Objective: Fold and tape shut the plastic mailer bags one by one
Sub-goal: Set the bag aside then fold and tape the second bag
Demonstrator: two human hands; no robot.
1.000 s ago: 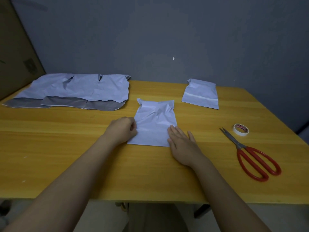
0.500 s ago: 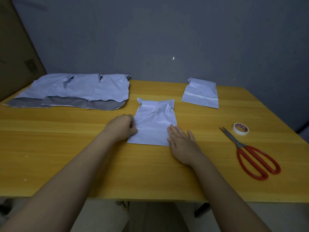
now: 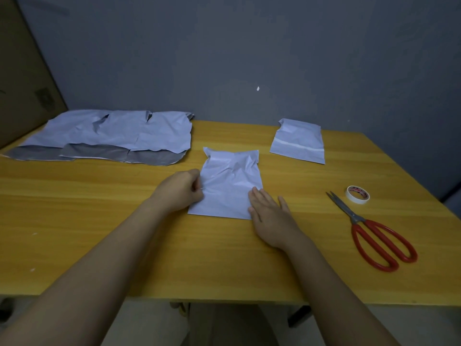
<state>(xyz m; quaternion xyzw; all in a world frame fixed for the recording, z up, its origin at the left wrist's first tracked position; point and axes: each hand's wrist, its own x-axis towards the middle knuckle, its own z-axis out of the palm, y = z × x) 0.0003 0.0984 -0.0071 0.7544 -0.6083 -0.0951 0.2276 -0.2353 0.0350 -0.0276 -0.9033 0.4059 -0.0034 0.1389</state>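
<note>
Hands hold the crumpled white plastic mailer bag (image 3: pixel 230 186) steady at frame centre; little has changed.

Left hand (image 3: pixel 180 191) stays curled, seemingly pinching the bag's left edge; right hand (image 3: pixel 268 211) remains flat, fingers spread on its lower right corner, tape roll (image 3: pixel 357 194) untouched.

Perhaps a plain home workroom: wooden table (image 3: pixel 224 258), bare grey wall (image 3: pixel 249 46).

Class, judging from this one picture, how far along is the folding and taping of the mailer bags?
Done: one taped bag lies at the far right. In hand: the left hand pinches the middle bag while the right hand presses it flat; no tape shows on it. Left: the flat bags at far left. Tape roll and scissors lie untouched.
</note>
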